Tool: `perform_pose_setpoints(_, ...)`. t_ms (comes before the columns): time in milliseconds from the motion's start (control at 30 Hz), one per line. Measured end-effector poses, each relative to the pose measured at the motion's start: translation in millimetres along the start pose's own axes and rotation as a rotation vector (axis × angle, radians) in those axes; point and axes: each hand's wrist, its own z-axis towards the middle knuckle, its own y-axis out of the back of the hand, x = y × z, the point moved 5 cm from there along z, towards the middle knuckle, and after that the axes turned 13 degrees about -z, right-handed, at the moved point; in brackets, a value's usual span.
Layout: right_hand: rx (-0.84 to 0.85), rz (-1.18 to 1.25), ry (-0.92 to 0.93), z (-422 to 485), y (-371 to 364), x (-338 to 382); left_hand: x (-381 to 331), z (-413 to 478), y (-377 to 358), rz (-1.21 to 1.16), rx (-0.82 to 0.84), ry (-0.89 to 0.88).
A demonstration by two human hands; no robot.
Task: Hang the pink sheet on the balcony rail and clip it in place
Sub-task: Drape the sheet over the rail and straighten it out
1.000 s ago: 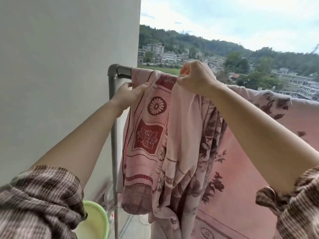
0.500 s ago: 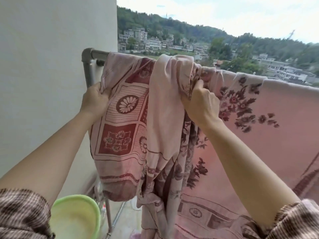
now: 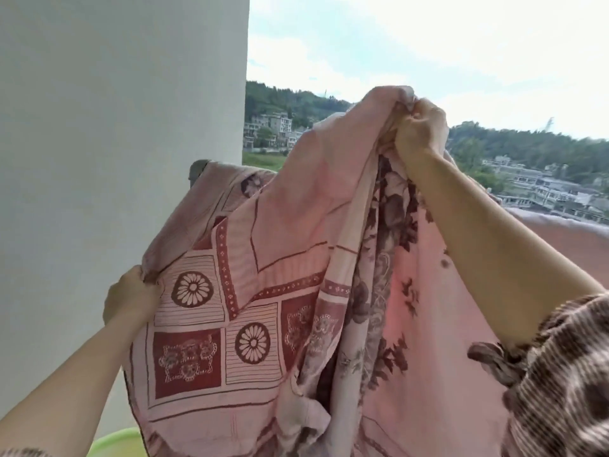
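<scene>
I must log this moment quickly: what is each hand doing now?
Left hand: closed, gripping the left edge of the pink sheet.
Right hand: closed, holding a bunched fold of it up high.

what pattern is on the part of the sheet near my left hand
Pink sheet near the left hand: dark red squares and white daisy-like rosettes on striped panels, seen in the head view.

Home balcony, open air
White plastered side wall (image 3: 115,127); grey metal tube rail (image 3: 197,167) draped with pink patterned fabric sheet (image 3: 263,258); lime-green plastic basin (image 3: 113,442); pale multi-storey houses (image 3: 274,126) and wooded hills (image 3: 527,147) beyond
</scene>
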Motion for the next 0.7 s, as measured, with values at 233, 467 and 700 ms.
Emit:
perform_pose_setpoints(233,0.53,-0.462,0.219,13.4,-46.7,7.7,-19.5,-15.5,-14.6,-0.076,0.03,0.111)
perform_pose_setpoints(467,0.802,-0.67,0.214,-14.0,-68.3,-33.2,-167.6,-73.8,-37.8,-0.347,-0.07,-0.645)
perform_pose_setpoints(700,0.752,-0.596,0.378,-23.4,-35.3,-45.0,-236.5,-114.1,-111.4,0.212,0.246,-0.602)
